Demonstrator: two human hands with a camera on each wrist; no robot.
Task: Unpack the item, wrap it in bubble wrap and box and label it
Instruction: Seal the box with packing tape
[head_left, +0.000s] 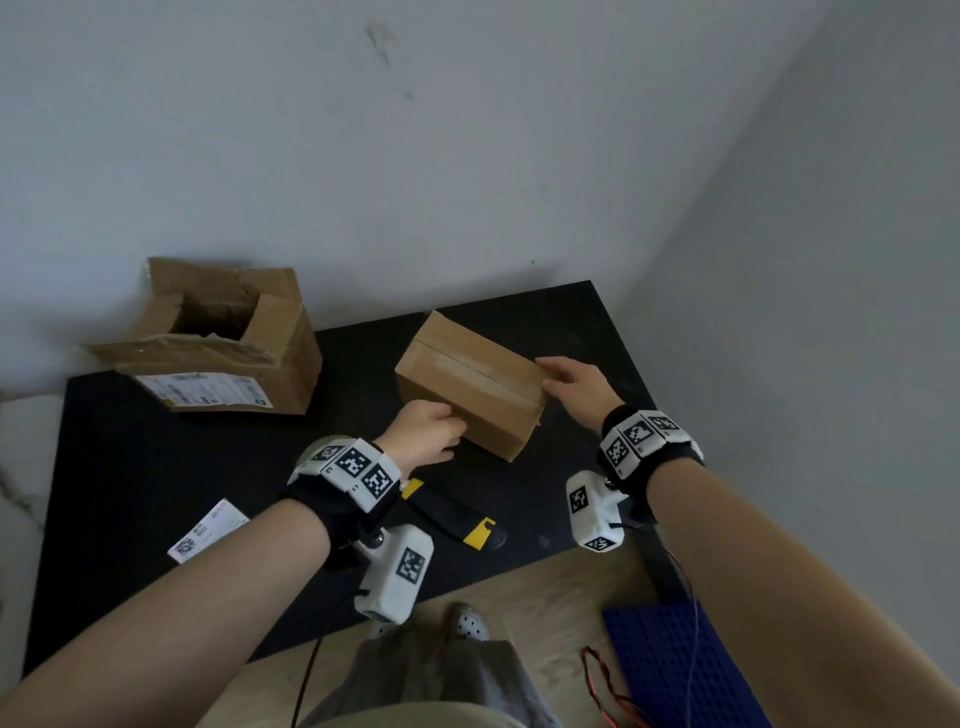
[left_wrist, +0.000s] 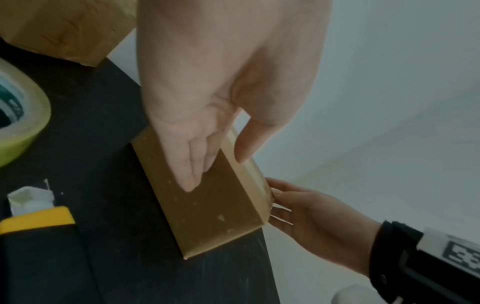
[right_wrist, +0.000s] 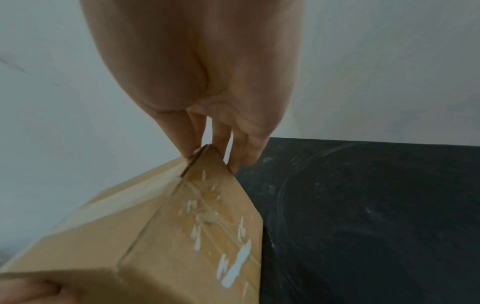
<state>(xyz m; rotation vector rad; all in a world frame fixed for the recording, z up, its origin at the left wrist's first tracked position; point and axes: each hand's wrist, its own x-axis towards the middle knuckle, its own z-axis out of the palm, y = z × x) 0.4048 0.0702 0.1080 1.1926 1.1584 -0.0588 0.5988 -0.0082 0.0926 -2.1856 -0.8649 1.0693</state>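
Note:
A small brown cardboard box, closed and taped along its top seam, stands on the black table. My left hand holds its near left end: the fingers lie along the side face and the thumb sits over the top edge. My right hand grips the far right end, pinching the upper corner between thumb and fingers. Torn white label scraps show on that end face. A printed label sheet lies at the near left.
An opened, torn cardboard box with a shipping label stands at the back left. A black-and-yellow utility knife lies near the front edge, beside a tape roll. Walls close the back and right. A blue mat lies on the floor.

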